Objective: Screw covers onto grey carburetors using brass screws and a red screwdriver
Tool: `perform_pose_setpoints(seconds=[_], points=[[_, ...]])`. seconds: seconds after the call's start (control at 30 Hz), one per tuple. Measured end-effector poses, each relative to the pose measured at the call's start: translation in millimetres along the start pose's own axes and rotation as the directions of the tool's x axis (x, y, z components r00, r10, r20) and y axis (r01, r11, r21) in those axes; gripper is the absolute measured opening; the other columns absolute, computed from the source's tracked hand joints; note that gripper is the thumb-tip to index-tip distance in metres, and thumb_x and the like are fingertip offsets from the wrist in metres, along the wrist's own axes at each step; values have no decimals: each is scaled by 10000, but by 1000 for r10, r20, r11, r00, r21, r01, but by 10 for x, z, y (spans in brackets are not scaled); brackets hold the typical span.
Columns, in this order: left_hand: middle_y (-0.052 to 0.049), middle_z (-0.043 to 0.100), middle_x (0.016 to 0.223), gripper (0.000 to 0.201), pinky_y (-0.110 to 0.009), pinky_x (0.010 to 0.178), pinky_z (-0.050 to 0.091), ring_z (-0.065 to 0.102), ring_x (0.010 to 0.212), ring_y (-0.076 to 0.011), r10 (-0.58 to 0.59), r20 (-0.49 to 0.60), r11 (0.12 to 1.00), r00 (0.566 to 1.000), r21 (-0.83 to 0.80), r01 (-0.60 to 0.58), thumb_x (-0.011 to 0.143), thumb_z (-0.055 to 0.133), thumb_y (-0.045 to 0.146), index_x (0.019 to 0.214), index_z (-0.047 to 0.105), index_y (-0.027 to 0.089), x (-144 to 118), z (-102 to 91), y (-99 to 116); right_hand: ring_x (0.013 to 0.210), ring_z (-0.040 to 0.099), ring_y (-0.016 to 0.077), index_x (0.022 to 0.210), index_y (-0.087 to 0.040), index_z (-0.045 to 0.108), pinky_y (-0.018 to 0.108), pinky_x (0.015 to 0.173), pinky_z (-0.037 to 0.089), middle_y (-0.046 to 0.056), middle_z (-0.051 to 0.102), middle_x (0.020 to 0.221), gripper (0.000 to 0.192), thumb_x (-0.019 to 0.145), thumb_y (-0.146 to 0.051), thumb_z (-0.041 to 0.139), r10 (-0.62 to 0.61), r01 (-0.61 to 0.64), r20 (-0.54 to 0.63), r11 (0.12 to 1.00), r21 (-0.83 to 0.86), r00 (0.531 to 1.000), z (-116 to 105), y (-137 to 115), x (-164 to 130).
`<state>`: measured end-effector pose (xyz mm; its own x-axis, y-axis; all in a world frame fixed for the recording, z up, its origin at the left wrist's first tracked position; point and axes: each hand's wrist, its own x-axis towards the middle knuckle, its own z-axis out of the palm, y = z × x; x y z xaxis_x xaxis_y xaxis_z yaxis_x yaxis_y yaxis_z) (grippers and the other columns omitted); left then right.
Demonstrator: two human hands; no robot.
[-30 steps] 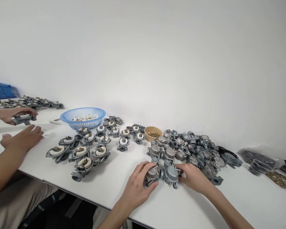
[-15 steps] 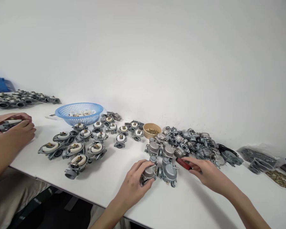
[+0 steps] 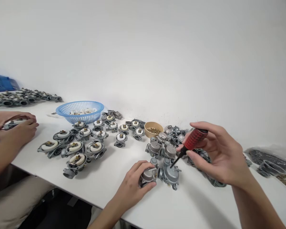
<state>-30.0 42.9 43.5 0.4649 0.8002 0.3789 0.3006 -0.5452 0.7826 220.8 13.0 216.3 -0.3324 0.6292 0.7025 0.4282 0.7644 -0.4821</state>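
1. Grey carburetor [image 3: 148, 174] near the front edge of the white table [image 3: 195, 203], touching a second carburetor [image 3: 170, 173] on its right.
2. Left hand [image 3: 133, 184] curled around the first carburetor, fingers closed on its body, pinning it to the table.
3. Right hand [image 3: 216, 156] raised above the pile, fingers wrapped tight around a red-handled screwdriver [image 3: 189, 143], dark shaft slanted down toward the second carburetor.
4. Behind: heap of grey castings [image 3: 171, 136], small tan bowl of brass bits [image 3: 153, 129], blue basket [image 3: 80, 111], rows of white-topped carburetors [image 3: 85, 146].
5. Far left: a co-worker's hands [image 3: 14, 127] closed on another part.
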Motion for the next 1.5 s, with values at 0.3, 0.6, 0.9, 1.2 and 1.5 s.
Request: perform_pose_setpoints(seconds=[0.3,0.6,0.9,1.2,1.5], points=[[-58,602,1357,422,-355,1050,513,615,1238,-236,4,49,999,999,-32,-3,926,684,179,1299,555,329,18,9,-56,662,694,127,1388,-325,546,246,586,626,13,697,999,584,871,-115,719,69,-71,21,994,79,997,324,413,147],[-90,594,1382,428,-373,1078,525,602,1288,-259,63,35,998,997,-16,-62,950,671,217,1342,538,323,17,41,-146,600,708,122,1387,-322,534,247,543,595,7,689,1016,584,864,-151,729,184,-194,106,976,96,977,406,558,146],[-84,617,1347,412,-344,1038,554,639,1232,-248,41,14,999,999,-14,-41,931,687,215,1316,583,317,12,29,-110,578,710,123,1395,-299,523,230,495,552,29,704,1034,559,887,-187,729,239,-251,121,963,100,963,419,586,156],[-75,624,1333,408,-332,1032,550,643,1215,-238,42,10,999,999,-22,-42,929,690,212,1308,584,317,17,26,-90,594,723,124,1429,-321,510,230,507,572,19,710,1029,587,897,-179,714,241,-257,132,959,119,961,462,604,113],[-52,593,1362,451,-321,1057,517,606,1264,-224,46,33,999,998,-22,-45,944,689,202,1341,533,349,12,31,-115,677,733,135,1411,-324,505,281,652,662,7,694,1029,600,876,-135,699,140,-157,179,984,86,974,490,499,118]])
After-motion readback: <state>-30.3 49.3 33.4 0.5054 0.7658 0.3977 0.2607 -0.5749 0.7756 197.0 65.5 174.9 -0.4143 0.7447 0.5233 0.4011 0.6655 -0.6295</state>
